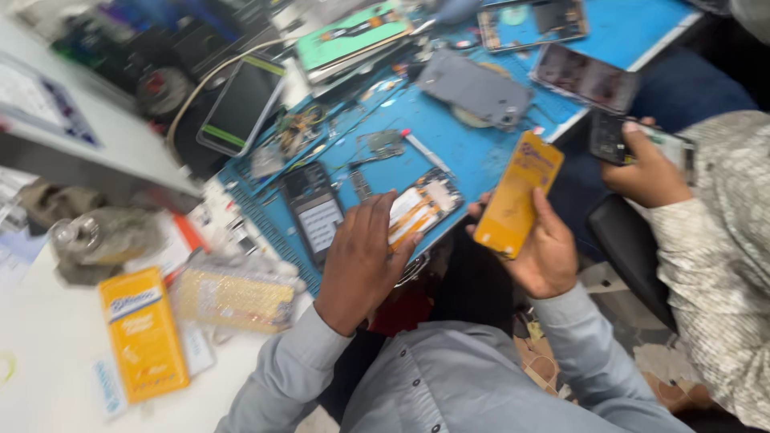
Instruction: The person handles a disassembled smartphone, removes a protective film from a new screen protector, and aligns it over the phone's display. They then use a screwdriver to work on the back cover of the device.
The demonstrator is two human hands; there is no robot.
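My left hand [361, 261] rests palm down on the near edge of a blue work mat [465, 148], its fingers over an opened phone [425, 204] with orange and white parts showing. My right hand [545, 248] holds up a flat orange package [517, 192] just off the mat's near right edge. A dark phone with a lit screen [314, 210] lies left of my left hand. A grey phone back cover [475, 88] sits farther up the mat.
A second person's hand [646, 164] at the right holds a dark phone [613, 136]. More phones [585, 76] and small circuit parts [381, 144] lie on the mat. An orange box [143, 333] and a plastic bag [237, 297] sit on the white table at left.
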